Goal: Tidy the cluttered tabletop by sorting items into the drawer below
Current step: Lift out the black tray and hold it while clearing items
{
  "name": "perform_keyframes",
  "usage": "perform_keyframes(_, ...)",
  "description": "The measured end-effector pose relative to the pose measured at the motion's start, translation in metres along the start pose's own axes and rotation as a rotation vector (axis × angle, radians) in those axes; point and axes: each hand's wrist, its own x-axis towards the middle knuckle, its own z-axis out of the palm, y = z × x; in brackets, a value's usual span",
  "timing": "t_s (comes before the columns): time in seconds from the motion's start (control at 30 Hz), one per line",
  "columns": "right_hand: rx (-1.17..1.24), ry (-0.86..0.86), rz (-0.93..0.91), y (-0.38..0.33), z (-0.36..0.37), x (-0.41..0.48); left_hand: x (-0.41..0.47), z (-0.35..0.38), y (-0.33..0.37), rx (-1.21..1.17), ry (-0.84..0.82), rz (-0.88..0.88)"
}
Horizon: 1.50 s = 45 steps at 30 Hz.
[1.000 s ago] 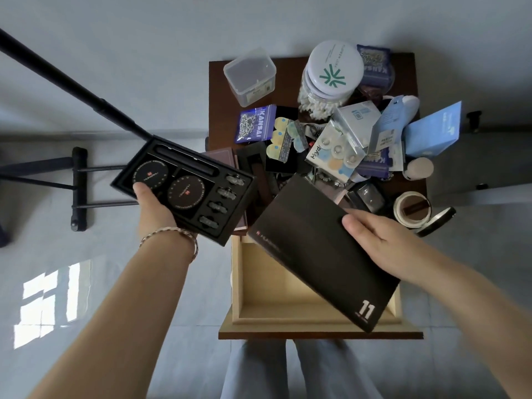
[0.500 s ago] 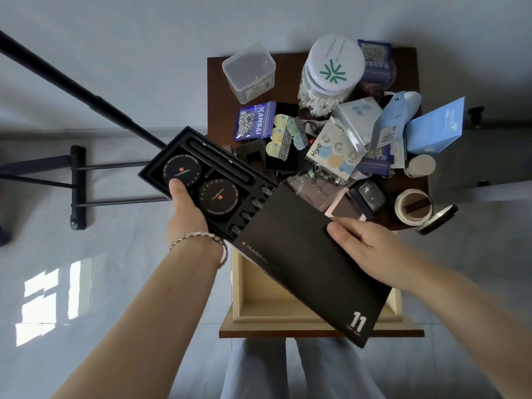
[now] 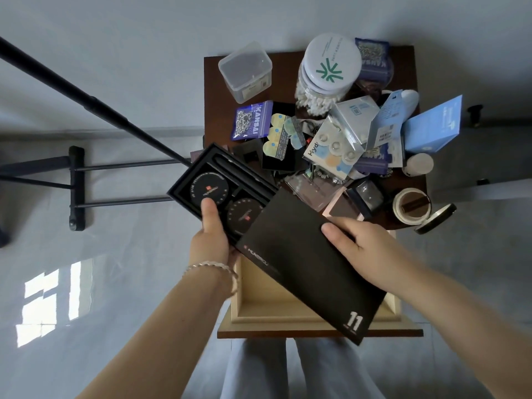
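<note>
Left hand point(image 3: 211, 237): centre of the frame, grasping the near edge of a black tray point(image 3: 198, 180). The thumb lies flat on top of one of the tray's two round discs; the fingers are under the tray and hidden. A bracelet point(image 3: 213, 266) sits on the wrist.

Right hand point(image 3: 354, 243): right of centre, grasping a black cover point(image 3: 302, 269) marked "11" at its lower corner. The thumb presses on the top face; the fingers are hidden beneath.

Tray and cover: both are held in the air, tilted, running from upper left to lower right. The cover's upper end overlaps the tray's lower right end and hides part of the second disc. Whether the tray sits inside the cover or only under it cannot be told.

Drawer point(image 3: 288, 309): pulled open at lower centre, light wood, directly below the cover, which hides much of it.

Table point(image 3: 213, 110): dark wood, upper right of the frame, crowded. At its far left corner stands a clear box point(image 3: 246, 72). Beside it to the right is a swab jar point(image 3: 328, 70) with a white lid. A purple packet point(image 3: 252, 120) lies below the clear box. A blue carton point(image 3: 431, 126) leans at the right edge. A tape roll point(image 3: 411, 205) sits at the near right corner.

A black pole point(image 3: 72, 93) crosses the upper left of the frame.
</note>
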Motion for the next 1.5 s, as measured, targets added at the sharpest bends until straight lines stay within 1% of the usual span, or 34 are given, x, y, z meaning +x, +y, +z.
perform_keyframes(0.07,0.007,0.060,-0.017,-0.006,0.004,0.000,-0.008,0.003,-0.008,0.073,-0.029,0.047)
perform_keyframes(0.13,0.058,0.065,-0.016,-0.006,0.002,-0.001,-0.012,0.003,-0.006,0.108,-0.090,0.072)
perform_keyframes(0.2,0.054,0.059,-0.018,0.000,-0.006,-0.001,-0.006,-0.002,0.009,0.028,-0.168,0.108)
perform_keyframes(0.23,0.023,0.052,-0.020,0.003,-0.011,-0.001,-0.001,-0.007,0.019,-0.006,-0.175,0.155)
perform_keyframes(0.27,-0.010,0.040,-0.023,0.006,-0.015,-0.001,0.005,-0.014,0.029,0.025,-0.172,0.234)
perform_keyframes(0.33,-0.035,0.010,-0.034,0.007,-0.021,-0.003,0.015,-0.027,0.041,0.291,-0.243,0.361)
perform_keyframes(0.4,-0.035,-0.027,-0.043,0.004,-0.024,-0.003,0.020,-0.035,0.041,0.551,-0.334,0.379)
perform_keyframes(0.47,-0.064,-0.072,-0.051,-0.001,-0.026,-0.004,0.020,-0.038,0.037,0.606,-0.333,0.345)
perform_keyframes(0.5,-0.062,-0.046,-0.055,-0.001,-0.026,-0.005,0.020,-0.039,0.035,0.586,-0.310,0.333)
perform_keyframes(0.53,-0.027,0.026,-0.037,-0.001,-0.024,-0.006,0.020,-0.040,0.032,0.554,-0.286,0.324)
perform_keyframes(0.6,0.131,0.272,0.070,0.005,-0.021,-0.008,0.019,-0.041,0.023,0.516,-0.232,0.286)
perform_keyframes(0.63,0.222,0.371,0.170,0.010,-0.019,-0.007,0.018,-0.041,0.018,0.502,-0.209,0.255)
perform_keyframes(0.67,0.369,0.404,0.297,0.014,-0.017,-0.006,0.017,-0.042,0.013,0.486,-0.193,0.228)
perform_keyframes(0.7,0.613,0.392,0.444,0.017,-0.015,-0.005,0.014,-0.043,0.009,0.472,-0.182,0.210)
perform_keyframes(0.73,0.859,0.341,0.571,0.017,-0.012,-0.003,0.011,-0.042,0.005,0.461,-0.180,0.205)
perform_keyframes(0.77,1.042,0.284,0.655,0.014,-0.007,-0.003,0.006,-0.041,0.001,0.471,-0.194,0.212)
perform_keyframes(0.8,1.106,0.234,0.673,0.012,-0.001,-0.003,0.001,-0.040,-0.005,0.524,-0.223,0.225)
perform_keyframes(0.83,1.058,0.203,0.645,0.011,0.007,-0.002,-0.004,-0.037,-0.010,0.587,-0.251,0.233)
perform_keyframes(0.9,0.854,0.261,0.599,0.008,0.019,-0.001,-0.013,-0.034,-0.020,0.650,-0.279,0.206)
perform_keyframes(0.97,0.823,0.322,0.565,0.002,0.024,0.000,-0.019,-0.031,-0.023,0.563,-0.304,0.104)
perform_keyframes(1.0,0.847,0.318,0.565,0.001,0.025,0.000,-0.021,-0.029,-0.022,0.520,-0.281,0.116)
perform_keyframes(1.1,0.894,0.286,0.565,-0.002,0.033,-0.001,-0.027,-0.024,-0.018,0.531,-0.195,0.312)
perform_keyframes(1.2,0.863,0.332,0.533,-0.001,0.038,-0.003,-0.027,-0.024,-0.025,0.592,-0.272,0.341)
perform_keyframes(1.27,0.787,0.320,0.481,0.003,0.038,-0.005,-0.018,-0.030,-0.035,0.652,-0.296,0.283)
perform_keyframes(1.37,0.519,0.210,0.407,0.019,0.046,-0.003,0.001,-0.043,-0.054,0.828,-0.346,0.105)
perform_keyframes(1.43,0.403,0.134,0.418,0.035,0.061,0.002,0.019,-0.054,-0.071,0.954,-0.378,0.009)
perform_keyframes(1.5,0.366,0.135,0.458,0.056,0.077,0.008,0.039,-0.063,-0.082,1.024,-0.315,0.002)
